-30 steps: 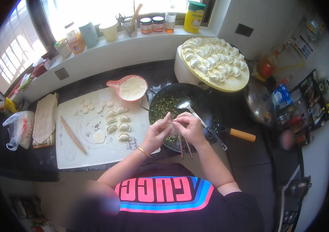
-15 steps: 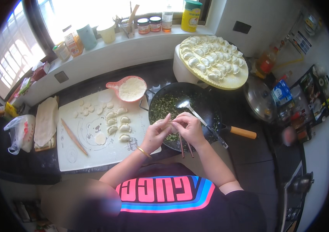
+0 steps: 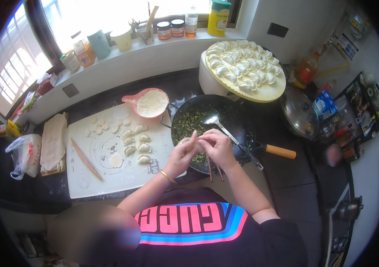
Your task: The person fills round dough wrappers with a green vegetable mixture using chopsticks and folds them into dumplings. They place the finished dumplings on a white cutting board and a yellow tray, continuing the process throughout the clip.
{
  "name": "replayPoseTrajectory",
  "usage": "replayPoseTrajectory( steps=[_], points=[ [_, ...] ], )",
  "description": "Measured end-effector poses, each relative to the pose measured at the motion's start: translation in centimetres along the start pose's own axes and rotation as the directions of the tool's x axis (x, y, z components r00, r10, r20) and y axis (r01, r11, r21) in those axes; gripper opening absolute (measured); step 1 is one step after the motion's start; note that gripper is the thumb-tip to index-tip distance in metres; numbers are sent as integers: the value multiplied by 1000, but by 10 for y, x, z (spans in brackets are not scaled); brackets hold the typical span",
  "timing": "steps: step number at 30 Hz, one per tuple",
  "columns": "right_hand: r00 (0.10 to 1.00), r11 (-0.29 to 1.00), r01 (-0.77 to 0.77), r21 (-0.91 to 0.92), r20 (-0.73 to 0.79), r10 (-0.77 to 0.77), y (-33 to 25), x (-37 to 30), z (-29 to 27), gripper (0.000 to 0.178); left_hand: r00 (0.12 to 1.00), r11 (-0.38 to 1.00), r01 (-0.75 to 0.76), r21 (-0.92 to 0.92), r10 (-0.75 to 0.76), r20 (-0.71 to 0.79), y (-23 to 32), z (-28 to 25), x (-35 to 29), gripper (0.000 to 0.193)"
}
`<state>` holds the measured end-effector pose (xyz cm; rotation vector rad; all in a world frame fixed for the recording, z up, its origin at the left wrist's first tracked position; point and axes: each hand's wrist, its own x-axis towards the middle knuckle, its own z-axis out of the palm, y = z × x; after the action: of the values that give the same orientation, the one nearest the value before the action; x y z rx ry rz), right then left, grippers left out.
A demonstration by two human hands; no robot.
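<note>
Both hands meet over the near side of the wok (image 3: 240,116), fingers pressed together. My left hand (image 3: 184,151) and my right hand (image 3: 216,147) pinch a small pale dumpling between them, mostly hidden by the fingers. Green chopped filling (image 3: 189,118) lies in the wok under them. A metal spoon (image 3: 225,131) rests across the filling, its dark handle toward the near right. Chopsticks (image 3: 215,169) stick out past the wok's near rim, below my right hand. Left of the wok, several folded dumplings (image 3: 144,148) sit on a white mat (image 3: 109,184) beside a flat round wrapper (image 3: 116,160).
A rolling pin (image 3: 86,159) and small dough pieces (image 3: 98,124) lie on the mat. A pink bowl of flour (image 3: 141,92) stands at its far edge. Behind the wok, a round yellow tray (image 3: 269,94) holds many dumplings. The wok's wooden handle (image 3: 280,151) points right, near a pan lid (image 3: 300,115).
My fingers have shifted slightly against each other while staying pressed together above the wok. The other things keep their places.
</note>
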<state>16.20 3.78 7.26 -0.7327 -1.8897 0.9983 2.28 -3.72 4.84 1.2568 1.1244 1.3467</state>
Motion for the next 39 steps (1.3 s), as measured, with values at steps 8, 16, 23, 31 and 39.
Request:
replayPoseTrajectory(
  steps=[8, 16, 23, 31, 39],
  points=[
    [993, 980, 117, -163, 16, -116, -2, 3, 4, 7, 996, 979, -92, 179, 87, 34, -3, 0, 1, 51],
    [993, 998, -31, -49, 111, 36, -2, 1, -7, 3, 998, 1000, -17, -18, 16, -61, -3, -1, 0, 45],
    [991, 984, 124, -130, -34, -130, 0, -6, 7, 4, 999, 993, -49, 103, 51, -13, -1, 6, -2, 49],
    [999, 991, 35, -129, 2, -35, 1, -10, -1, 6, 993, 966, -118, 230, 113, 32, -8, 7, -1, 47],
    [1000, 999, -5, -38, 20, 5, 6, -10, -13, 4, 999, 977, -35, 211, 37, -10, 0, 14, 1, 48]
  ],
)
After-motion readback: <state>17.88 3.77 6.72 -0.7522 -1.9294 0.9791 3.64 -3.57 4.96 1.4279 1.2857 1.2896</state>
